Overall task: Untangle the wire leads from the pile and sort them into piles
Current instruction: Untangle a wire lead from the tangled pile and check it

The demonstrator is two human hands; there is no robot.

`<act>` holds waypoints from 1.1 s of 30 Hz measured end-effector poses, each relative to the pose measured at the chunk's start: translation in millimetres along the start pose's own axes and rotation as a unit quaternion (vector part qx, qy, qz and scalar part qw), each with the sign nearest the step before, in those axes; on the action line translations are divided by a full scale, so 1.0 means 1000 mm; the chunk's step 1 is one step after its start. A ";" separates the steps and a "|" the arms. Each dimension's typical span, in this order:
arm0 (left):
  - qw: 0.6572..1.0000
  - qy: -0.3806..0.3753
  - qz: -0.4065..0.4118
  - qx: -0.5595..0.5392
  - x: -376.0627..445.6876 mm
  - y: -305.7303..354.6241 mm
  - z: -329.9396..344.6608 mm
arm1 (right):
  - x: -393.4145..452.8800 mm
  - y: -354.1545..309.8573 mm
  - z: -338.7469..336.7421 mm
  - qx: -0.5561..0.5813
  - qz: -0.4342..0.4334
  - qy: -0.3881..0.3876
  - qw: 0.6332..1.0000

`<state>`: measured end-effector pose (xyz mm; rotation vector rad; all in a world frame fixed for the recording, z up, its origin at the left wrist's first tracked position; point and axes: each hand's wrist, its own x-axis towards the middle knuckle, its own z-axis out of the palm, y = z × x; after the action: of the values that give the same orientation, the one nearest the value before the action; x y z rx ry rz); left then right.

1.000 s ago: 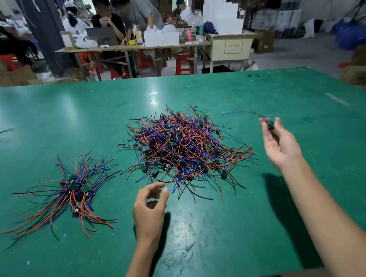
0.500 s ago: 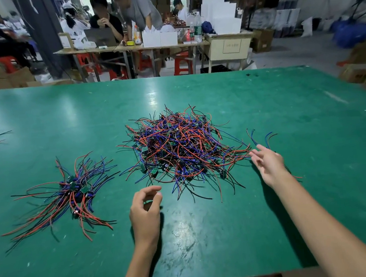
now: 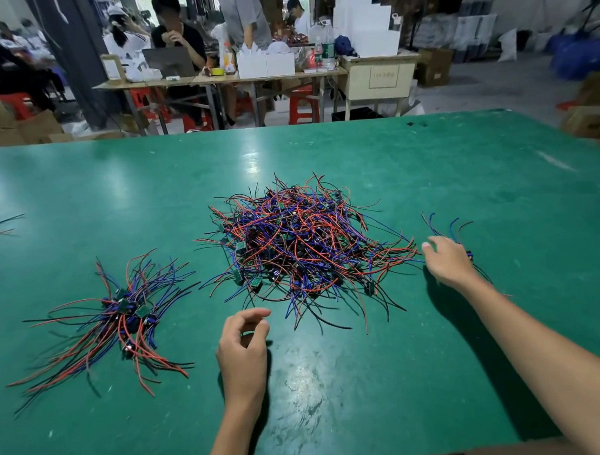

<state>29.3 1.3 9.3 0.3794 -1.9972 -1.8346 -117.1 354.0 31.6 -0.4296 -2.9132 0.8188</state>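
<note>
The left hand (image 3: 242, 346) hovers low at centre frame, fingers loosely curled, thumb and forefinger nearly meeting, holding nothing. The right hand (image 3: 447, 262) lies palm-down right of centre on a few wire leads (image 3: 445, 226); whether its fingers grip them I cannot tell. The tangled pile (image 3: 301, 241) sits mid-frame, the sorted pile (image 3: 116, 318) at left. Bare green worktop (image 3: 343, 388) spreads toward the bottom edge and far right.
</note>
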 end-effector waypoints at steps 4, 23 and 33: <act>1.000 -0.001 -0.004 0.003 0.001 -0.002 0.001 | -0.027 -0.018 0.005 0.004 -0.173 0.017 0.985; 1.000 -0.014 0.011 0.022 -0.004 -0.002 0.000 | -0.093 -0.045 0.033 -0.017 -0.238 0.026 0.971; 0.998 -0.029 0.022 0.051 -0.005 -0.001 0.001 | -0.128 -0.065 0.066 0.108 -0.091 0.070 0.987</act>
<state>33.3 4.0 8.1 0.3115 -2.1276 -1.7404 -20.8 230.8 8.9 -0.1901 -2.6492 1.0163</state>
